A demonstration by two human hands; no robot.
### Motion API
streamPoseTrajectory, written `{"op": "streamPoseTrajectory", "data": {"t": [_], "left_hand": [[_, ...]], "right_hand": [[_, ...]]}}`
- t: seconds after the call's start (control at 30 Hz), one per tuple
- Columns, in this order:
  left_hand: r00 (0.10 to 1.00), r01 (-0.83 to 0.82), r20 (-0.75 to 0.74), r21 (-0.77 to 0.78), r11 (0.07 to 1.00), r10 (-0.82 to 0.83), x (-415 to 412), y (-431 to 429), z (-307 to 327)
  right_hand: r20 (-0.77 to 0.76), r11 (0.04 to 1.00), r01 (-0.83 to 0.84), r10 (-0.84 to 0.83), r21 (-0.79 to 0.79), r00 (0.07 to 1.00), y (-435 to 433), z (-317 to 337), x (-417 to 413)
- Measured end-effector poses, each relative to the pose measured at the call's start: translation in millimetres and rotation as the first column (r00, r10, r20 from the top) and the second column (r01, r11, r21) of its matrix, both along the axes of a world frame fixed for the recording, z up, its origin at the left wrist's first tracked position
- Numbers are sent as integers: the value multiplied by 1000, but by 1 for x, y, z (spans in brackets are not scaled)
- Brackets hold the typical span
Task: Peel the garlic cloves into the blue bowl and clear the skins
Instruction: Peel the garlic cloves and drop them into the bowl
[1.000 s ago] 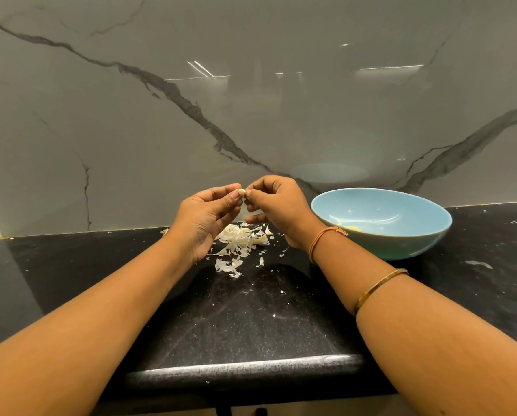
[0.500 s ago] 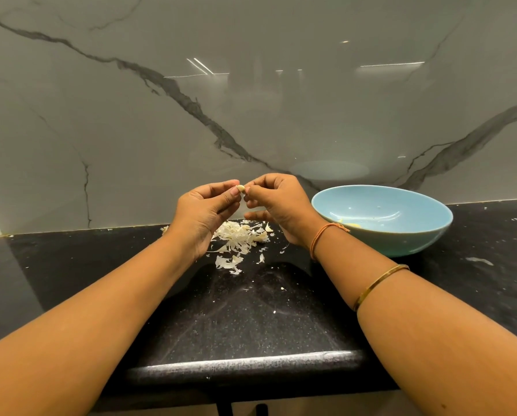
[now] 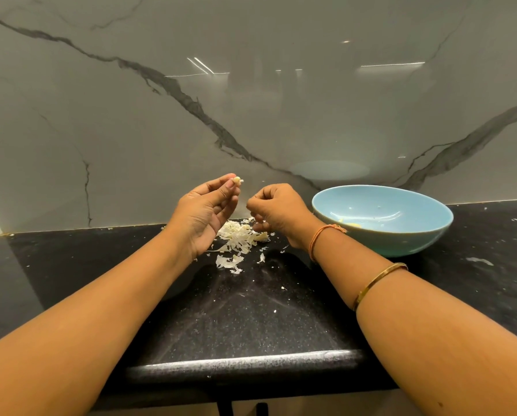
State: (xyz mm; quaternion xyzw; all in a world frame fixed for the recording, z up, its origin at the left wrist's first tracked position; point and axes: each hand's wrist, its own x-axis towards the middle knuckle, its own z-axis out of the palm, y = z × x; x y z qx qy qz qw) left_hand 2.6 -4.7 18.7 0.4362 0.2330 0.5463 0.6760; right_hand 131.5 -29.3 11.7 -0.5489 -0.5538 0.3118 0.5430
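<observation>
A black counter [image 3: 251, 319] is shown from above, backed by a grey veined wall [image 3: 251, 115]. Two bare arms are stretched over it toward 12 o'clock. A small pale clove [image 3: 237, 181] is pinched between the thumb and fingertips of the left hand [image 3: 209, 211], which is raised above the counter with its palm turned toward the viewer. The right hand [image 3: 276, 211] is held at 3 o'clock of the left, apart from it, with its fingers curled inward; whether a scrap of skin is nipped in them cannot be told. A heap of white skins [image 3: 239, 235] is spread on the counter below both hands, at 6 o'clock of the clove. The bowl [image 3: 431, 232] is set at 3 o'clock of the right hand, near the wrist, and a few yellowish peeled pieces [image 3: 353, 225] are seen at its bottom. An orange thread [image 3: 320, 237] and a gold bangle [image 3: 380, 280] are worn on the right arm.
</observation>
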Motion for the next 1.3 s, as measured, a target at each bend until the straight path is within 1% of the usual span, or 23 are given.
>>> {"op": "streamPoseTrajectory", "data": {"t": [0.1,0.2,0.23,0.3,0.4,0.47,0.6,0.77,0.87,0.93,1.0,1.07,1.13,1.17,1.2,1.23,1.3], "left_hand": [[1000,16,-15,-7,1000,-16,-1,1,-1],[999,22,-30,-12,1000,-22,0,2,-3],[999,18,-34,-13,1000,-19,0,2,-3],[999,11,-43,-10,1000,-11,1,1,-3],[999,12,-50,-6,1000,-12,1,1,-3],[998,17,-61,-2,1000,-17,1,0,-3],[997,36,-73,-21,999,-37,0,-1,-2],[994,113,0,-95,989,-114,-1,-1,1],[989,145,35,-118,982,-142,-1,-2,3],[988,149,47,-120,982,-144,-1,-3,4],[989,145,59,-122,982,-139,-1,-3,4],[990,132,61,-129,983,-125,-1,-3,5],[993,113,51,-133,985,-107,-2,-1,4],[994,106,45,-132,986,-100,-2,0,4],[995,100,38,-130,986,-96,-2,1,3],[995,94,27,-125,988,-91,-2,2,2],[997,71,-6,-108,992,-72,-2,2,1]], "right_hand": [[29,996,63,-65,65,997,0,1,1],[150,982,106,-131,158,980,-1,2,4],[159,977,102,-133,189,978,0,2,4],[80,973,70,-90,222,993,-1,3,4],[-105,977,-14,37,214,994,-2,6,2],[-149,976,-62,94,207,984,-4,7,1],[-203,971,-110,154,212,967,-6,7,1],[-371,957,-192,263,217,891,-8,9,3],[-426,948,-224,303,226,853,-9,10,2],[-399,949,-236,304,211,865,-10,10,1],[-300,969,-186,228,163,926,-8,9,-1],[-119,989,-37,54,142,991,-4,6,-1],[83,976,115,-132,184,988,0,3,1],[152,969,144,-176,202,973,1,3,3],[190,968,144,-184,206,964,2,2,4],[198,972,119,-159,202,967,3,2,5],[155,976,52,-86,212,984,1,3,6]]}}
